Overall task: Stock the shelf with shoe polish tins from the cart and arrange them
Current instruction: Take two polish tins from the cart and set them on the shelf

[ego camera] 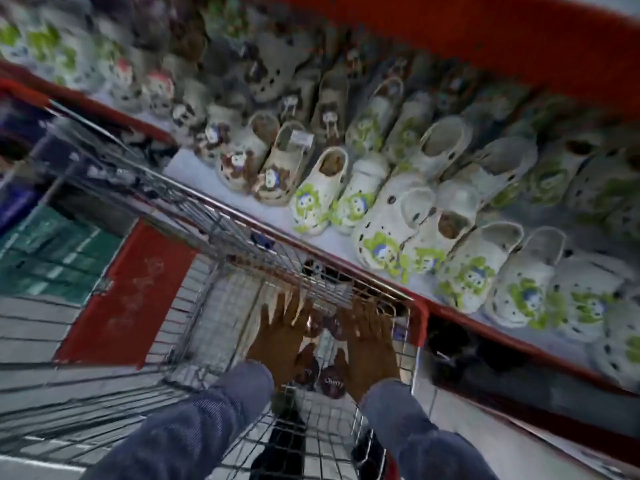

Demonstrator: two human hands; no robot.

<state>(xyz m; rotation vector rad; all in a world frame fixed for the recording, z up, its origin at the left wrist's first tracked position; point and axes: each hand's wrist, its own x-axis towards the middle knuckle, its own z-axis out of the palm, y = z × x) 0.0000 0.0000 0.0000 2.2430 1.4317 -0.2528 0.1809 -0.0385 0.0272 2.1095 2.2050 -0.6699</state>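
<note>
Reaching down into wire-mesh cart [194, 216]: left hand [282, 336] and right hand [369, 341], fingers spread, hovering over round dark shoe polish tins [331, 382] lying inside cart. Beside cart, smooth white foam clogs [391, 220] lining red-edged shelf [519, 344].

You have two bare hands, left hand [277, 337] and right hand [370, 341], inside one wire metal shopping cart [194, 216]. Between them I count about four dark round shoe polish tins [331, 383]. The white patterned clogs [318, 192] are too many and too blurred to count
</note>
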